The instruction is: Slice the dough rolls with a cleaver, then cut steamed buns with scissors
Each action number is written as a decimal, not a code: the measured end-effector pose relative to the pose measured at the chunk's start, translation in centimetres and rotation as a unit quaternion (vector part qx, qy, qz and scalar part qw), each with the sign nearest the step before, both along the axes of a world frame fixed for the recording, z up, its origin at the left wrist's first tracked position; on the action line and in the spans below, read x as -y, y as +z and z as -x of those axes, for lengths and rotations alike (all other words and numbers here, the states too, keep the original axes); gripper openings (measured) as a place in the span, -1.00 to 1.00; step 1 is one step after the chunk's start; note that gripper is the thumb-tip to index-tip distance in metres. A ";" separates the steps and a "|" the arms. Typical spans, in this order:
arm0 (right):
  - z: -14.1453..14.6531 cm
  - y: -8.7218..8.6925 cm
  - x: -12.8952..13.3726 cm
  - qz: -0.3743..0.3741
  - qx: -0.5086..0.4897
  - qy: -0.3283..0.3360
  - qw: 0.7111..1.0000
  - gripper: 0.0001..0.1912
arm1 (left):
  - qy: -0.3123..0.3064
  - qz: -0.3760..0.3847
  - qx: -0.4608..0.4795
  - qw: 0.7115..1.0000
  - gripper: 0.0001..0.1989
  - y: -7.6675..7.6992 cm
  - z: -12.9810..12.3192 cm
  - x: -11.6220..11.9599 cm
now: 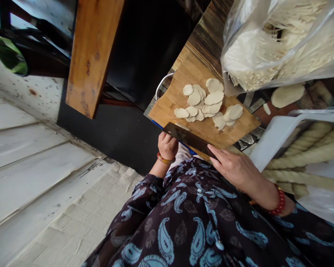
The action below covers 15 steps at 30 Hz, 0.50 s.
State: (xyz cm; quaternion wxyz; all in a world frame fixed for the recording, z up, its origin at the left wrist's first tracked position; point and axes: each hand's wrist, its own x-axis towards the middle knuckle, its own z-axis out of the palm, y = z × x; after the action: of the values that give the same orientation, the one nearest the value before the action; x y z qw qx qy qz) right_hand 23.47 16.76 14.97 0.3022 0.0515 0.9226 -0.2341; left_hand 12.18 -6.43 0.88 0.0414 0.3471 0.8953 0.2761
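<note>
A dark cleaver (190,139) lies slantwise above the near edge of a wooden cutting board (167,102), its broad blade facing up. My right hand (235,167) is closed at the blade's right end, index finger stretched along it; the handle is hidden. At the left end, beside a small hole in the blade, the curled fingers of my left hand (167,145) grip the corner. Thin, pale oval slices (213,98) lie in overlapping heaps on the board. A narrow pale strip (183,127) rests just beyond the blade.
At the upper right stands a clear plastic bag (281,44) of thin-stemmed white mushrooms. A white tub (269,137) at the right holds long, twisted pale rolls (308,159). One large slice (288,95) lies off the board. A wooden bench (93,55) stands at the left.
</note>
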 end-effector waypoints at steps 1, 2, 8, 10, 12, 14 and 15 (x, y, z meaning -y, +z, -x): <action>0.1 0.0 0.0 0.002 0.006 0.003 1.000 -0.53 | -0.001 0.001 0.004 1.000 -0.75 0.1 0.0 0.0; 0.2 0.0 0.0 0.003 0.012 0.005 1.000 -0.52 | -0.002 -0.001 0.009 1.000 -0.74 0.1 0.1 0.0; 1.2 -0.3 -0.1 0.004 0.045 0.020 0.999 -0.51 | -0.017 -0.006 -0.008 1.000 -0.74 0.8 0.7 -0.5; 1.5 -0.5 -0.1 0.011 0.048 0.024 0.999 -0.51 | -0.025 -0.009 -0.017 0.999 -0.75 1.0 0.9 -0.7; 1.8 -0.6 -0.1 0.020 0.045 0.022 0.999 -0.51 | -0.027 -0.010 -0.014 0.999 -0.75 1.2 1.0 -0.8; 2.1 -0.6 -0.2 0.029 0.043 0.016 0.999 -0.52 | -0.027 -0.004 -0.008 1.000 -0.75 1.2 1.1 -0.8; 2.2 -0.6 -0.3 0.035 0.043 0.013 0.998 -0.52 | -0.029 0.000 -0.008 1.000 -0.75 1.2 1.1 -0.8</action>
State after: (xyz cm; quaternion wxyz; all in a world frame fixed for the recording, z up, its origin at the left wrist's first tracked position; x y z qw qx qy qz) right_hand 21.25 17.06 14.35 0.3461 0.0386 0.9007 -0.2596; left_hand 11.04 -5.67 2.11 0.0423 0.3746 0.8854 0.2720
